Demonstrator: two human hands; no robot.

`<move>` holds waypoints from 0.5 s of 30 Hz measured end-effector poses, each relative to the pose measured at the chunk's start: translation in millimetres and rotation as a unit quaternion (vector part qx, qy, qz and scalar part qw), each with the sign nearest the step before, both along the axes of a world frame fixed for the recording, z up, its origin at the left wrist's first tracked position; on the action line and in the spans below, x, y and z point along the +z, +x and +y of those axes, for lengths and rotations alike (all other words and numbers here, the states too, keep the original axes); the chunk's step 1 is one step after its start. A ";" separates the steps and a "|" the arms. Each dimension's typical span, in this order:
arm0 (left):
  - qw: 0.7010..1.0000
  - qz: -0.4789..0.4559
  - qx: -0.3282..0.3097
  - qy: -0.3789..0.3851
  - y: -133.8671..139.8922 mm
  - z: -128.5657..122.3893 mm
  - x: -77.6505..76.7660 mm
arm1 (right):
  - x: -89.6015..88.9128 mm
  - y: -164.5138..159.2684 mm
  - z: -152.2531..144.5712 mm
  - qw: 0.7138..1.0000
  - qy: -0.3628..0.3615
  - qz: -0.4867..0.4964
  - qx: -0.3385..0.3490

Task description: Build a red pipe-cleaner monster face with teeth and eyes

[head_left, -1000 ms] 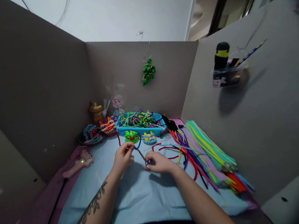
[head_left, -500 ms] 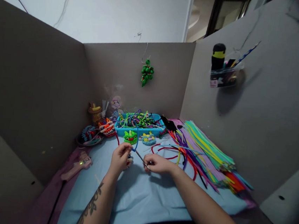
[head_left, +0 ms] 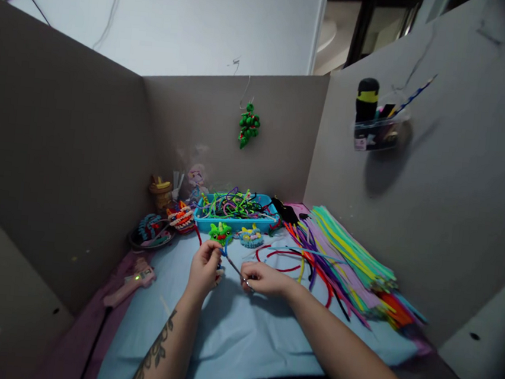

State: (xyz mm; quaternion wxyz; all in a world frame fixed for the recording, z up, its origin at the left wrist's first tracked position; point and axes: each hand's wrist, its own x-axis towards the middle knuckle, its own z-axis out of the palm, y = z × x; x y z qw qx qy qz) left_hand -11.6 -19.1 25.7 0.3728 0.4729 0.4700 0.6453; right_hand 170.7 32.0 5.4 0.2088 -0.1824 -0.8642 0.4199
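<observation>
My left hand [head_left: 204, 266] pinches a blue pipe cleaner [head_left: 225, 247] between thumb and fingertips. Only a short stretch of it shows above the fingers. Beneath them, a small craft piece is mostly hidden by the same hand. My right hand [head_left: 262, 278] is closed around the loops of metal scissors [head_left: 235, 267], whose blades point up and left to the blue pipe cleaner. Just beyond my hands sit a green pipe-cleaner figure [head_left: 220, 233] with a red mouth and a light blue one [head_left: 251, 236] with yellow bits.
A blue tray [head_left: 213, 224] of tangled pipe-cleaner scraps stands at the back. Bundles of coloured pipe cleaners [head_left: 340, 245] lie on the right. At left are a pink glue gun [head_left: 129, 288], a dark bowl [head_left: 151, 240] and an orange figure [head_left: 181, 217]. Grey panels enclose three sides.
The long blue strand that rose from my left fingers toward the tray no longer shows; a short end is left by the scissor tips. Both hands stay nearly in place.
</observation>
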 end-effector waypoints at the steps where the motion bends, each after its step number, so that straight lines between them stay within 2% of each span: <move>1: 1.000 0.000 0.000 0.004 0.0 0.8 -0.3 | -0.6 -0.4 0.2 1.000 -0.001 0.001 -0.001; 7: 1.000 -0.005 -0.018 0.011 0.7 2.0 -0.2 | -3.8 -2.6 -0.1 0.999 -0.026 0.021 -0.013; 11: 0.999 -0.009 -0.044 0.001 -0.2 1.8 -1.6 | -0.9 -2.3 -3.9 0.999 -0.027 0.014 0.021; 15: 0.998 -0.001 -0.057 -0.002 -0.4 1.5 -2.2 | 0.8 -1.0 -4.7 0.997 -0.061 0.006 0.053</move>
